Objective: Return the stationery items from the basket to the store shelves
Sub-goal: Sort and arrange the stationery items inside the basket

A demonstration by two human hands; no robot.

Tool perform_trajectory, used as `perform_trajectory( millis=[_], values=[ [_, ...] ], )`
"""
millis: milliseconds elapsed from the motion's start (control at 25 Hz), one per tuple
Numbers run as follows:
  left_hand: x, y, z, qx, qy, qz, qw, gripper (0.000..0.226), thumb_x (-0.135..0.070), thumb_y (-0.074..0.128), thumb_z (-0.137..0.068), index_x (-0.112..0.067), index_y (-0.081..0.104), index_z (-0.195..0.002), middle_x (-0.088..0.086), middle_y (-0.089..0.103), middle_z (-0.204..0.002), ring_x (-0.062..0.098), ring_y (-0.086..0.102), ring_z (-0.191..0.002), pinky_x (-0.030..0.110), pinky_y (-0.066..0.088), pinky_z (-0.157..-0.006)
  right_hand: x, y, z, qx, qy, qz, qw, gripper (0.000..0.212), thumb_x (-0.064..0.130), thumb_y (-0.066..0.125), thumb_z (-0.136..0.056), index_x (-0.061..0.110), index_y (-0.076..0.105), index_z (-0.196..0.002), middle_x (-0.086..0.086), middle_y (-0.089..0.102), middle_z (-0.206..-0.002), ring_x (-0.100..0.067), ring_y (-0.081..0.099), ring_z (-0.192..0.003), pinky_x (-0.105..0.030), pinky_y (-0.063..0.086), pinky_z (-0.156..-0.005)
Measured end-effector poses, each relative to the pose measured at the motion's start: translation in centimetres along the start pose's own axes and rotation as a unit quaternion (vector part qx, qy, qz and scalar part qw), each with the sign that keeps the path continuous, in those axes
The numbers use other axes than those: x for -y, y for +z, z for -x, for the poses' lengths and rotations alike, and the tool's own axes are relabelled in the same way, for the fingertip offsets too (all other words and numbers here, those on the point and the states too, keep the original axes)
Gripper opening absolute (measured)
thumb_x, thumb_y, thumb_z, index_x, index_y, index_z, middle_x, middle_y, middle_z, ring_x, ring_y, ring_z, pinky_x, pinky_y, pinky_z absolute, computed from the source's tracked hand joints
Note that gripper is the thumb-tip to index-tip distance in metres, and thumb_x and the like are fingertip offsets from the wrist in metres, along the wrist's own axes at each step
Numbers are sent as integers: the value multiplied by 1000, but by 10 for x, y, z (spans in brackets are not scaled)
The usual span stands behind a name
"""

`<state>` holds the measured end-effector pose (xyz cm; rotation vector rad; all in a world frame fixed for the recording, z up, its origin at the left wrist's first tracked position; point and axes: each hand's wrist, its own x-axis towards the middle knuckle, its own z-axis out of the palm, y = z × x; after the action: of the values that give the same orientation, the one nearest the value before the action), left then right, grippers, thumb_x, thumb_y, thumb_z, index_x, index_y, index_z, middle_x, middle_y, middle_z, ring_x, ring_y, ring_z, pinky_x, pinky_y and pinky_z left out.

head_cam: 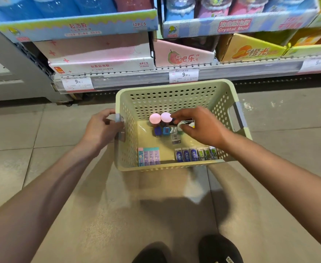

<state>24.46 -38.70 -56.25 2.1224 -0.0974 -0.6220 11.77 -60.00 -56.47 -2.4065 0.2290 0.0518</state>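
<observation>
Two dark shoes (pixel 203 251) stand on the tiled floor (pixel 42 130) at the bottom edge, and above them both forearms reach toward a pale green perforated basket (pixel 175 88) set on the floor in front of the store shelves (pixel 156 73). The left hand (pixel 100 128) curls its fingers round the grey handle (pixel 119 128) on the basket's left side. The right hand (pixel 199 126) is lowered inside the basket, fingers bent down over a small white item (pixel 180 126); whether it actually pinches that item cannot be told.

Inside the basket, two pink round caps (pixel 160 118) sit side by side near the far wall, just beside the right hand's fingertips. Below them lie two small blue items (pixel 161 131) and a clear packet (pixel 175 137). Along the near wall, a row of pastel erasers (pixel 149 156) stands at the left and a row of blue and green packets (pixel 195 154) at the right.

Behind the basket, the lowest shelf edge carries price tags (pixel 183 75). Above it sit display boxes: a pink one (pixel 102 59), a guava-printed one (pixel 182 56), an orange-printed one (pixel 250 52) and blue trays (pixel 76 25) stacked higher.
</observation>
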Motion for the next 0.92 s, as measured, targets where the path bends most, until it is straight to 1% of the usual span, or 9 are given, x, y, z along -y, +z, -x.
perform_trajectory(
  millis=[120,200,360,520,600,680,760,800,920],
  values=[
    [2,0,3,39,-18,4,999,49,4,55,-83,-32,54,-116,6,60,-79,25,58,-79,43,52,-78,-15,-15,16,-35,19,84,996,46,8,56,-88,24,53,-131,7,62,-126,-12,55,-120,-42,13,-117],
    [4,0,7,66,-31,24,997,64,10,52,-82,-34,48,-128,6,59,-85,24,57,-78,38,49,-74,-22,-22,28,-63,36,103,992,52,4,55,-87,26,49,-134,4,54,-136,-13,48,-128,-42,6,-118],
    [5,4,14,99,-43,59,992,74,16,49,-81,-46,44,-121,5,62,-95,29,59,-92,47,50,-83,-39,-32,44,-101,87,163,978,67,-5,55,-82,23,40,-141,-5,33,-151,-18,28,-141,-43,-1,-117],
    [5,5,12,114,-54,73,989,83,19,49,-80,-45,38,-132,5,61,-110,28,59,-101,51,51,-85,-54,-32,57,-138,165,97,972,75,-6,56,-81,18,29,-146,-10,17,-156,-25,16,-145,-39,13,-118],
    [5,7,10,120,-67,100,985,85,21,45,-80,-41,37,-137,7,59,-116,28,57,-106,47,52,-83,-59,-31,60,-152,192,18,969,77,-7,56,-81,14,24,-148,-11,22,-155,-24,21,-144,-33,20,-117],
    [6,9,10,125,-84,132,980,80,24,40,-81,-33,39,-137,7,60,-111,27,57,-104,40,51,-77,-65,-27,62,-158,207,-46,964,77,-9,54,-81,13,22,-148,-8,31,-152,-25,32,-139,-35,29,-114],
    [6,11,12,135,-101,158,973,77,26,34,-80,-30,43,-132,7,61,-106,27,58,-100,39,50,-75,-71,-22,63,-157,230,-146,949,79,-15,48,-82,18,21,-149,-4,37,-148,-28,45,-130,-35,45,-99],
    [6,12,12,140,-105,167,970,78,27,32,-79,-31,44,-131,7,61,-105,26,58,-98,39,49,-73,-73,-21,64,-157,241,-199,937,81,-17,44,-82,22,20,-149,-3,41,-145,-30,50,-125,-31,49,-84],
    [6,10,12,145,-106,174,968,79,28,28,-77,-32,45,-126,9,60,-105,25,58,-95,38,49,-70,-74,-20,64,-165,267,-301,900,83,-21,36,-84,29,21,-147,-4,51,-134,-29,58,-103,-21,45,-53]
  ],
)
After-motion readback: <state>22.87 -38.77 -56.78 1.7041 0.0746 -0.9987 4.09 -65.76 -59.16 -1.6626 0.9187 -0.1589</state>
